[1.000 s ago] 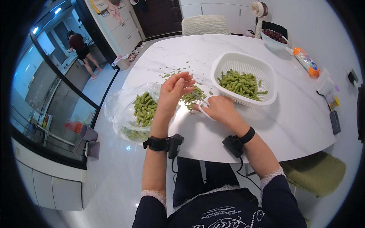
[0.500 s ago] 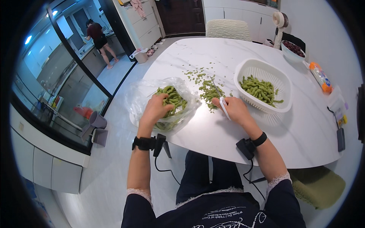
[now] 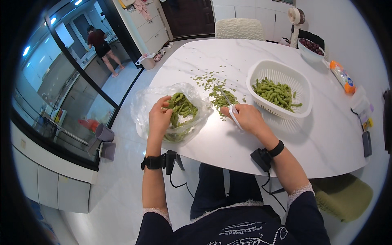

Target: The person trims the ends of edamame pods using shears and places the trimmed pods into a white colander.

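Green soybean pods (image 3: 185, 107) lie in a clear plastic bag (image 3: 141, 107), opened out at the table's left edge. My left hand (image 3: 159, 116) is at the left side of the pods, its fingers curled toward the thumb; what they pinch is too small to make out. My right hand (image 3: 250, 118) is closed round the white handles of a pair of scissors (image 3: 234, 116), whose blades point away over a pile of green trimmings (image 3: 222, 97). Right of this pile stands a white slotted basket (image 3: 304, 81) with more pods (image 3: 275, 94) in it.
The white marbled table (image 3: 220, 149) also bears a bowl of dark red fruit (image 3: 311, 51), an orange-and-white package (image 3: 342, 77) and a dark power bank (image 3: 367, 143) along its right side. A chair (image 3: 240, 29) stands at the far edge. Another person (image 3: 102, 47) stands in the kitchen.
My left hand has drawn back leftward from over the pods to their left side. The right hand keeps the scissors in nearly the same place. The whole view has shifted slightly.
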The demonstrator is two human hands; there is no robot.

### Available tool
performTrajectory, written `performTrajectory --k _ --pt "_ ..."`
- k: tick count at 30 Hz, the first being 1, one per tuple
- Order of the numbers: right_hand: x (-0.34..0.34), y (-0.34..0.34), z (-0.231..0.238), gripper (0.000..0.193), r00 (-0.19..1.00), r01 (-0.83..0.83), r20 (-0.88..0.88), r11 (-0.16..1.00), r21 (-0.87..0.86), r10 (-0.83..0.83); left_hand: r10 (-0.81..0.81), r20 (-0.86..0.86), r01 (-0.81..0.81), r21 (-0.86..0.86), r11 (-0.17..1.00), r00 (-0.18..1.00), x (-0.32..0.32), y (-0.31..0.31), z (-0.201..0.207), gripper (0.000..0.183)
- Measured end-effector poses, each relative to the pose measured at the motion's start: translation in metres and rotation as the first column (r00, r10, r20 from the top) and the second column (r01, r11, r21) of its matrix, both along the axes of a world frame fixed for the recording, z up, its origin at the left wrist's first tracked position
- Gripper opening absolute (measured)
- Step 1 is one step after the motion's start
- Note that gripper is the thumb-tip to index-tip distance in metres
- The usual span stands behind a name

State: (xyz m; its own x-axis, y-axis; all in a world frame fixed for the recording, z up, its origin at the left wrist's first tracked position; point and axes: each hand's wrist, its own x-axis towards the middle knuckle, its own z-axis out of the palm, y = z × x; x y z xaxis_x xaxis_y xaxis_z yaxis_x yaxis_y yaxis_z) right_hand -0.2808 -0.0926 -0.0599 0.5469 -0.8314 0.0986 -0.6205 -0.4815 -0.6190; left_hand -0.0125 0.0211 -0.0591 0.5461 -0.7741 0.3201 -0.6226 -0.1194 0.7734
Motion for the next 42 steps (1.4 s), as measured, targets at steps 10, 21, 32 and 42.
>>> performTrajectory --k 10,21,32,42 --pt "0.0 0.002 0.001 0.066 1.0 -0.007 0.018 1.0 0.018 0.006 -0.201 -0.344 0.17 -0.117 0.978 0.917 -0.01 -0.011 0.003 0.02" --pt "-0.002 0.003 0.008 0.065 1.0 -0.009 0.01 0.999 0.048 0.009 -0.19 -0.033 0.189 -0.045 0.981 0.981 -0.074 -0.03 0.02 0.013" --pt "-0.003 0.003 0.011 0.055 1.0 -0.016 -0.022 1.0 0.007 0.016 -0.323 -0.546 0.323 -0.099 0.941 0.773 -0.119 -0.041 -0.013 0.021" --pt "0.001 0.0 0.002 0.068 0.996 -0.054 0.079 0.978 0.204 0.038 -0.304 -0.687 0.275 -0.157 0.949 0.66 -0.124 -0.036 -0.034 0.017"
